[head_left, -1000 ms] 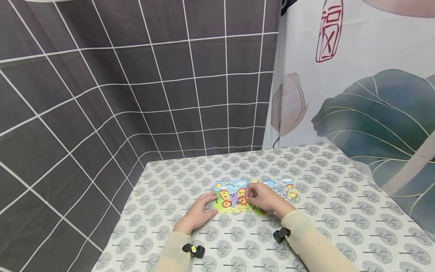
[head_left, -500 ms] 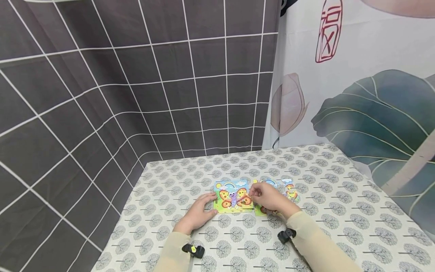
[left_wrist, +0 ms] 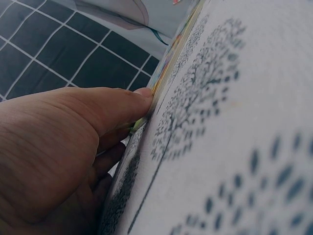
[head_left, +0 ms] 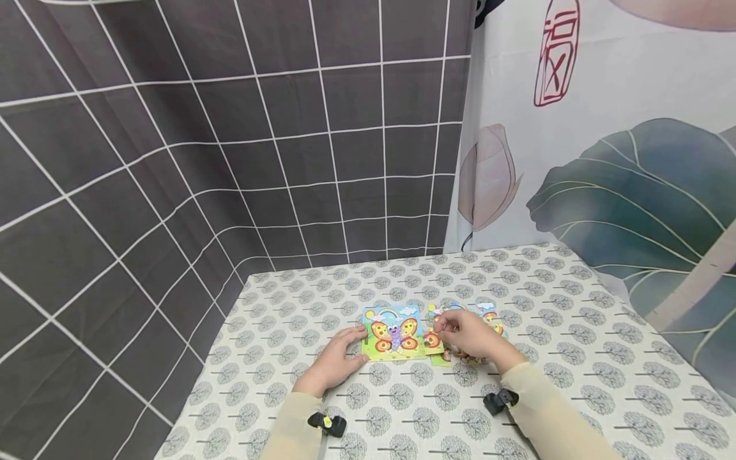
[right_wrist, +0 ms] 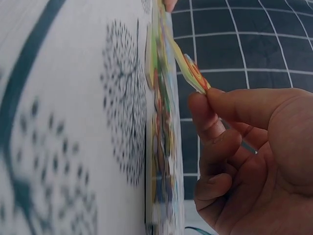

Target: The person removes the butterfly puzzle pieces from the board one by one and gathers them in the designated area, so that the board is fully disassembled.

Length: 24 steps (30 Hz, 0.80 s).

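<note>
The right hand (head_left: 468, 335) pinched a small flat puzzle piece printed in orange, yellow and green (head_left: 432, 342) between thumb and forefinger, its other fingers curled beneath. In the right wrist view the piece (right_wrist: 190, 72) was lifted off the surface at a slant, one end near the boards and the other gripped at the fingertips (right_wrist: 213, 100). It sat just right of the square butterfly puzzle board with a rainbow sky and green ground (head_left: 393, 332), over the gap between that board and a second colourful puzzle board (head_left: 489, 319) lying partly under the hand.

The left hand (head_left: 336, 358) rested flat on the counter covered in a white cloth with grey tree prints (head_left: 552, 306), fingers straight, holding nothing; its fingertips (left_wrist: 142, 95) touched the butterfly board's left edge (left_wrist: 168, 63).

The likeliest slip, as I judged it, was the thin piece twisting or dropping out of so slight a pinch, since only one end was held. If the left hand eased off, the light board could also slide on the cloth when nudged from the right.

The piece looked thin, stiff and glossy, with an irregular cut outline; its exact picture was too small to make out. Behind the counter hung a dark grid-patterned curtain (head_left: 230, 128) and a white curtain with a large green leaf print (head_left: 632, 191).
</note>
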Available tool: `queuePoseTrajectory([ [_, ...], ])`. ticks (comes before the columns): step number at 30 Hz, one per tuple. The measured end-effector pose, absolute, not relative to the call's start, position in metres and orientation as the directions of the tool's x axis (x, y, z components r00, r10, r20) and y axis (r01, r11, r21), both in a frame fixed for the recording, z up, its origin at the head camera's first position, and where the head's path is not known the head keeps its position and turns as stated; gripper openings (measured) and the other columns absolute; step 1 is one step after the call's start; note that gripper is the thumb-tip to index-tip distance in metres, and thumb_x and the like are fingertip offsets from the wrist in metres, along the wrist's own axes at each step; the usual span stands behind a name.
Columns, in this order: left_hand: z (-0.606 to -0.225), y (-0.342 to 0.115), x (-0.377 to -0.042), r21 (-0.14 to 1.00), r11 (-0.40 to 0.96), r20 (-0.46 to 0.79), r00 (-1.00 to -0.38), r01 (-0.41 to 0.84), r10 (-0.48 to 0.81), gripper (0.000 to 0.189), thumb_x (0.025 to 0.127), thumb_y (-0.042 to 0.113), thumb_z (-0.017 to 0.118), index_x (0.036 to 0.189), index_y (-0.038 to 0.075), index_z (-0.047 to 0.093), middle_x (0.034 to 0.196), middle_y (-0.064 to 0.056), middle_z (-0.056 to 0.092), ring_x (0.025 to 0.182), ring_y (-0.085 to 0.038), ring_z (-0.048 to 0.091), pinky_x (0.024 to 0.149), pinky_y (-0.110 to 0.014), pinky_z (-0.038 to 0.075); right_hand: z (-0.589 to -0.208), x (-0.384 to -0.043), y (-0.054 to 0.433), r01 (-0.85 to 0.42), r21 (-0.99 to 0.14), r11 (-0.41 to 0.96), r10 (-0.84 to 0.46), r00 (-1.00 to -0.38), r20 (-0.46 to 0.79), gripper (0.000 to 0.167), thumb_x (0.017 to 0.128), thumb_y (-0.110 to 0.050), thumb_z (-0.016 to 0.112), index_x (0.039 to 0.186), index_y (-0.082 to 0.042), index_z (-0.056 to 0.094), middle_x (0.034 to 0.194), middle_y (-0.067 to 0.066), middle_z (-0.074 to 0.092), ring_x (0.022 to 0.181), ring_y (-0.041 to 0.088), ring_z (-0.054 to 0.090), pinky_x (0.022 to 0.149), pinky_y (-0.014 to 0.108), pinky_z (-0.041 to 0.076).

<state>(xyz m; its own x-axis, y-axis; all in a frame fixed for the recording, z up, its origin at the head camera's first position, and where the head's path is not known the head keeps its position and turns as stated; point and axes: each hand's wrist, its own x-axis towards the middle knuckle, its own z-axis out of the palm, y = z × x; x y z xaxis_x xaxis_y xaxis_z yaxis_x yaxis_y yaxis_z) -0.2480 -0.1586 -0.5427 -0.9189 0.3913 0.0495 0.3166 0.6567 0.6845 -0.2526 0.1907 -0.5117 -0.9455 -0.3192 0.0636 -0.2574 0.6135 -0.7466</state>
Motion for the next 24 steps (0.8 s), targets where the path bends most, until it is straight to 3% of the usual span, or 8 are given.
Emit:
queuePoseTrajectory([
  [11,-0.545,-0.159,-0.249,0.669,0.666,0.058,-0.916,0.331,0.397,0.058,0.096,0.026,0.075,0.151,0.017,0.057,0.162,0.005,0.045,0.153,-0.026,0.035,0.126,-0.054,0.026,-0.512,-0.247,0.215,-0.2,-0.78,0.593,-0.271,-0.962,0.041,0.004,0.094,-0.007,0.074,0.095,-0.007,0.071,0.083,0.001,0.066,0.075,0.017,0.061,0.064,0.029,0.056],
  [24,-0.546,-0.16,-0.25,0.677,0.659,0.06,-0.918,0.326,0.393,0.058,0.096,0.028,0.075,0.151,0.018,0.057,0.162,0.005,0.044,0.153,-0.026,0.035,0.126,-0.055,0.026,-0.516,-0.239,0.246,-0.125,-0.784,0.608,-0.179,-0.984,0.018,0.007,0.093,-0.011,0.076,0.097,-0.01,0.07,0.085,0.003,0.066,0.077,0.02,0.061,0.066,0.029,0.055],
])
